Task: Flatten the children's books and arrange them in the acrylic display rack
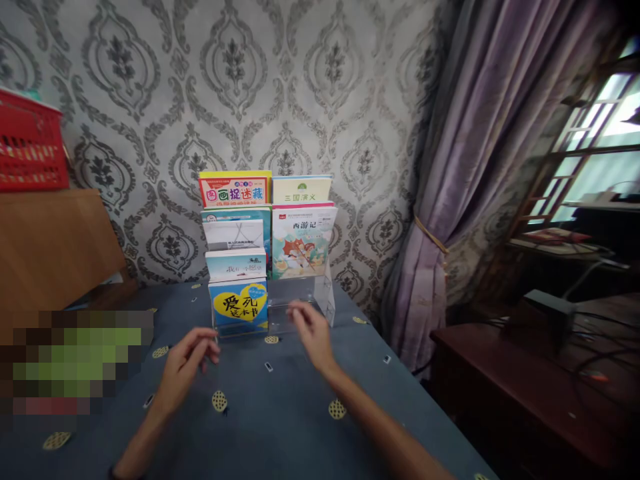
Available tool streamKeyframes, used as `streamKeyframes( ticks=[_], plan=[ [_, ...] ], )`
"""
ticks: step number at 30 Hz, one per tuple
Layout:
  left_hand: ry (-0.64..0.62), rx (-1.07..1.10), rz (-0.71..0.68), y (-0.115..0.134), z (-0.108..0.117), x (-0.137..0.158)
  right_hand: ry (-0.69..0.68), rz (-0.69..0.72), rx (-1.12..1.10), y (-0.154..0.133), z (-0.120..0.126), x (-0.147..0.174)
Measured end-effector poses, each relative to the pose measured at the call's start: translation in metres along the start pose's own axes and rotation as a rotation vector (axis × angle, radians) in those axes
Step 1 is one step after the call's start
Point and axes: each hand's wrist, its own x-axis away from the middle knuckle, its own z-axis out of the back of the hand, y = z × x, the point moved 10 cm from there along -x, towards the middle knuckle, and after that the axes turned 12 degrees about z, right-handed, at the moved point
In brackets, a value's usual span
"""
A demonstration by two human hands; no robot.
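A clear acrylic book rack (327,297) stands on the table against the wall, holding books in two columns. My left hand (193,353) is beside its lower left corner, fingers loosely bent and nothing visible in them. My right hand (313,333) hovers before the lower right pocket, fingers half curled, with no object seen between them. Nearest the left hand is a blue and yellow book (240,307) in the bottom pocket. Above it come a pale book (236,267), a grey-white book (234,235) and a red and yellow book (235,192). The right column has an illustrated book (303,243) below a pale green book (301,192).
A blue patterned cloth covers the table (270,420). At left, a red plastic basket (33,143) sits on a wooden cabinet (55,247). A purple curtain (430,267) hangs at right, beside a dark red desk (500,387) with cables. A blurred-out patch covers the lower left.
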Motion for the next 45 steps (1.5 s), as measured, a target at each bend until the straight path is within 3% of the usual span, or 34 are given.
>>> streamKeyframes(
  ticks=[3,5,10,12,14,18,22,27,32,45],
  plan=[
    [-0.199,-0.1,-0.15,0.057,-0.063,0.002,0.303,0.002,-0.008,0.008,0.056,-0.049],
    [-0.207,-0.251,-0.313,0.102,-0.091,-0.004,0.403,0.041,-0.026,0.006,0.078,-0.072],
    [0.193,-0.806,-0.882,0.224,-0.105,-0.041,0.476,0.092,-0.075,-0.002,0.092,-0.091],
    [0.251,-0.966,-0.964,0.253,-0.105,-0.07,0.476,0.079,-0.096,0.002,0.088,-0.089],
    [0.233,-1.113,-0.978,0.269,-0.108,-0.1,0.459,0.067,-0.116,0.008,0.083,-0.088],
    [0.146,-1.284,-1.0,0.275,-0.121,-0.137,0.414,0.061,-0.136,0.016,0.073,-0.091],
    [0.124,-1.366,-1.056,0.27,-0.138,-0.146,0.405,0.06,-0.124,0.016,0.075,-0.094],
    [0.17,-1.414,-0.993,0.268,-0.145,-0.158,0.427,0.051,-0.112,0.015,0.088,-0.095],
    [0.166,-1.386,-0.992,0.269,-0.143,-0.163,0.458,0.015,-0.107,0.019,0.097,-0.094],
    [0.152,-1.393,-0.989,0.27,-0.145,-0.164,0.417,0.009,-0.153,0.014,0.093,-0.097]
  ],
)
